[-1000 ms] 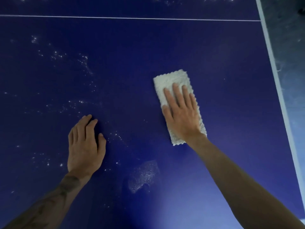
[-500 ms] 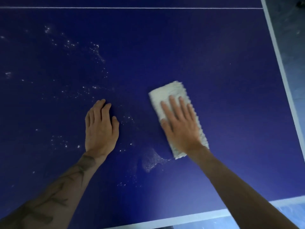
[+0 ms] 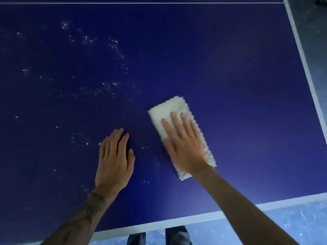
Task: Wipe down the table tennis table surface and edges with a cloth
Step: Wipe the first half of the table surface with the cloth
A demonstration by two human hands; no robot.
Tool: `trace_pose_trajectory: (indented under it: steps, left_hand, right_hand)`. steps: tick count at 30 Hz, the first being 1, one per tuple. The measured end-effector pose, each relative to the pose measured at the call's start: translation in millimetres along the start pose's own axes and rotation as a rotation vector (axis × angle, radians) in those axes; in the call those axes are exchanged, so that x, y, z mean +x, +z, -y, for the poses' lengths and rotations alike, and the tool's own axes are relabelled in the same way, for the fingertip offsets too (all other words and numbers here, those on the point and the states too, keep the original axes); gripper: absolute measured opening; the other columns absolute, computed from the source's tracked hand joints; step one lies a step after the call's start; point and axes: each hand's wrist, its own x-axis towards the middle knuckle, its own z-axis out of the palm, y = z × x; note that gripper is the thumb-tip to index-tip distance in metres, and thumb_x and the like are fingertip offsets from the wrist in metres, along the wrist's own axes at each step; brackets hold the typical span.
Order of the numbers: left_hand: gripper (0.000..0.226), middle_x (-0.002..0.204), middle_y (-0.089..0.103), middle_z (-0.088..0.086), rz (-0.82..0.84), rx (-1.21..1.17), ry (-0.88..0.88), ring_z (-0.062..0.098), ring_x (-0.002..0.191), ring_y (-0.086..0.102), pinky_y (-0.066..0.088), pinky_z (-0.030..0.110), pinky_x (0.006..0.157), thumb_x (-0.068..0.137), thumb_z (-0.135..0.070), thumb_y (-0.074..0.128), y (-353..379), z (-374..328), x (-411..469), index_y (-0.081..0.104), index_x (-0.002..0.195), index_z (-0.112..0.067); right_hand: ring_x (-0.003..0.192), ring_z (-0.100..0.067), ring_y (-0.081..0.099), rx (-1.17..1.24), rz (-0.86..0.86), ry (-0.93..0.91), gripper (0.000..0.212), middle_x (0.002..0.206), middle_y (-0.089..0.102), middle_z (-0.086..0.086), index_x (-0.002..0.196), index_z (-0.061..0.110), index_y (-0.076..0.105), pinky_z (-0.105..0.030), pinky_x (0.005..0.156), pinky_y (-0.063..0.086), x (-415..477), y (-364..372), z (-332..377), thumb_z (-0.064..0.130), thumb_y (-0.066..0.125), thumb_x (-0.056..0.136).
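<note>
Head view: right hand point(image 3: 184, 147) lies spread, fingers straight, pressing a folded white cloth point(image 3: 169, 112) flat onto the blue table point(image 3: 230, 85). Just beside it, the left hand point(image 3: 114, 160) rests palm-down on the surface, fingers together. White specks point(image 3: 106, 86) dot the tabletop left of the cloth. Trouser legs point(image 3: 175, 235) show below the table's near white edge point(image 3: 194, 218)

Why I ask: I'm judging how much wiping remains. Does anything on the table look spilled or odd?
White specks lie scattered over the blue table, left of the cloth and around the left hand, like spilled powder or droplets; I cannot tell which. The right hand presses the cloth flat. Nothing looks damaged or askew.
</note>
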Motion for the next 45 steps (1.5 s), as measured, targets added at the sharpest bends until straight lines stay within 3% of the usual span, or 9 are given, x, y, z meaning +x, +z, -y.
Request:
trace_pose_trajectory:
  steps: [6,11,14,17,22,29,34,39,45]
  left_hand:
    - [0.047,0.159,0.040,0.014,-0.028,0.014,0.018,0.031,0.150,0.035,0.001,0.031,0.131,0.105,-0.026,0.040,3.4,2.1,0.8,0.047,0.148,-0.005]
    - [0.047,0.158,0.040,0.013,-0.041,0.003,0.028,0.029,0.149,0.033,0.004,0.032,0.129,0.104,-0.025,0.043,3.2,1.3,2.4,0.046,0.146,-0.006]
    - [0.048,0.160,0.039,0.013,-0.022,-0.001,0.020,0.030,0.151,0.034,0.008,0.036,0.130,0.105,-0.026,0.041,2.4,2.0,1.2,0.046,0.148,-0.005]
    - [0.048,0.160,0.040,0.014,-0.009,0.000,0.018,0.032,0.152,0.035,0.016,0.044,0.130,0.106,-0.025,0.041,3.8,1.1,0.7,0.046,0.149,-0.004]
    - [0.047,0.160,0.040,0.013,-0.020,-0.009,0.017,0.030,0.152,0.034,0.016,0.043,0.130,0.104,-0.023,0.043,5.4,1.6,0.0,0.046,0.148,-0.005]
    - [0.044,0.158,0.039,0.014,-0.060,-0.015,0.059,0.031,0.148,0.036,0.022,0.046,0.126,0.105,-0.023,0.044,7.2,4.8,-1.6,0.046,0.146,-0.005]
    - [0.046,0.159,0.039,0.014,-0.028,-0.037,0.039,0.032,0.149,0.036,0.027,0.052,0.126,0.105,-0.022,0.042,4.3,2.5,-1.6,0.045,0.148,-0.005]
    - [0.042,0.157,0.040,0.015,-0.037,-0.033,0.049,0.034,0.146,0.039,0.031,0.054,0.123,0.105,-0.016,0.048,3.9,2.2,-2.0,0.046,0.145,-0.004]
    - [0.043,0.157,0.040,0.015,-0.038,-0.033,0.061,0.034,0.145,0.039,0.031,0.053,0.122,0.105,-0.017,0.049,0.9,2.1,-2.9,0.047,0.146,-0.004]
  right_hand:
    - [0.166,-0.032,-0.007,0.080,-0.029,0.311,0.063,0.180,-0.002,-0.005,0.172,0.032,0.004,-0.052,0.134,0.000,51.1,-16.1,-5.2,0.051,0.015,0.113]
    - [0.166,-0.035,-0.002,0.023,0.006,-0.043,0.062,0.180,0.004,-0.008,0.172,0.027,0.014,-0.053,0.134,0.005,22.7,6.6,59.7,0.048,0.022,0.114]
    - [0.166,-0.032,0.006,0.012,-0.006,-0.136,0.060,0.179,0.012,-0.004,0.170,0.030,0.023,-0.052,0.134,0.010,-23.5,10.3,36.6,0.047,0.033,0.114]
    - [0.165,-0.033,0.013,-0.020,-0.034,0.123,0.059,0.178,0.019,-0.005,0.169,0.029,0.029,-0.054,0.132,0.017,-33.6,-1.8,-17.2,0.046,0.031,0.112]
    - [0.166,-0.031,-0.006,0.068,-0.029,0.401,0.062,0.180,-0.001,-0.003,0.172,0.033,0.005,-0.051,0.134,0.001,14.5,-19.3,-24.6,0.051,0.016,0.113]
    - [0.166,-0.034,0.003,0.038,0.003,-0.106,0.062,0.180,0.008,-0.006,0.171,0.028,0.018,-0.054,0.134,0.007,-39.8,18.5,74.2,0.047,0.030,0.114]
    - [0.165,-0.033,0.015,-0.013,-0.048,0.208,0.060,0.178,0.020,-0.004,0.169,0.029,0.028,-0.055,0.131,0.019,-82.3,4.2,0.2,0.047,0.030,0.112]
    - [0.166,-0.033,0.001,0.069,-0.055,0.488,0.062,0.180,0.005,-0.005,0.172,0.031,0.011,-0.053,0.133,0.006,-46.2,-5.9,10.7,0.050,0.021,0.114]
    - [0.166,-0.029,-0.003,0.025,0.026,0.013,0.061,0.180,0.003,-0.002,0.172,0.032,0.012,-0.052,0.134,0.006,-99.5,23.8,74.3,0.050,0.019,0.115]
